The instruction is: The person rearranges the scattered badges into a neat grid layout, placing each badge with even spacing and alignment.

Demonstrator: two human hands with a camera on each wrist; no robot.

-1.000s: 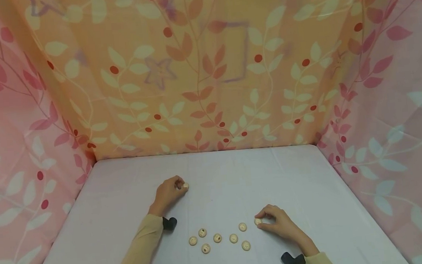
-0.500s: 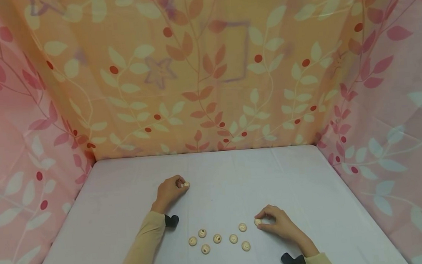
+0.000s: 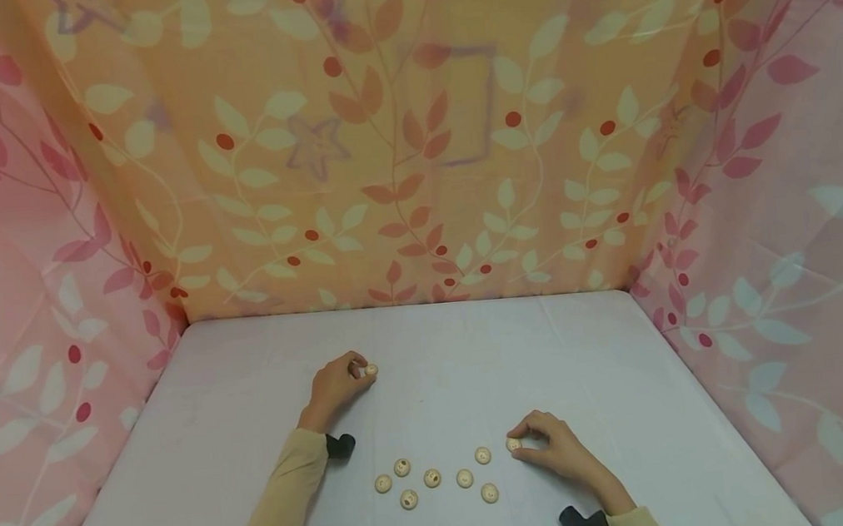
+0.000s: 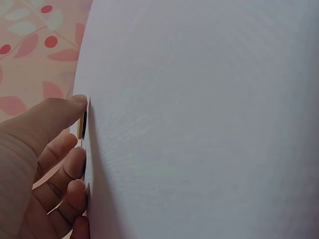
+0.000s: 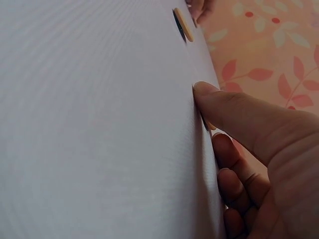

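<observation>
Head view, hands (image 3: 333, 388) (image 3: 558, 447) each pinching a pale disc (image 3: 371, 369) (image 3: 513, 444), seven loose discs (image 3: 432, 478) on white tabletop (image 3: 586, 340)

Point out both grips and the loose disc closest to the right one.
Left grip (image 3: 334, 388): head view, middle of the hand.
Right grip (image 3: 555, 446): head view, middle of the hand.
Closest loose disc (image 3: 483, 456): head view, middle of its top face.
</observation>
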